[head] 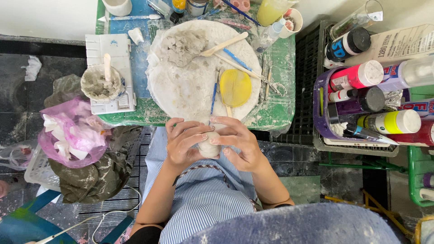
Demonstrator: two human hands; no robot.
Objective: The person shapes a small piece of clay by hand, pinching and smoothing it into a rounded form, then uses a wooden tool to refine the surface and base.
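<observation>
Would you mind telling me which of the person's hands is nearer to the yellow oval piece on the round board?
The right. The right hand sits just below the yellow oval piece, while the left hand lies further to its lower left. Both hands cup a pale clay lump.

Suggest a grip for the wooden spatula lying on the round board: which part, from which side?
Take the wooden spatula by its upper-right handle end, coming from above on the right. That end is bare and points away from the grey clay pile, while the other end runs into the clay. The blue brush lies just below, so pinch across the narrow handle.

dark, dusty tiled floor, perhaps stone, beneath a green table.
</observation>
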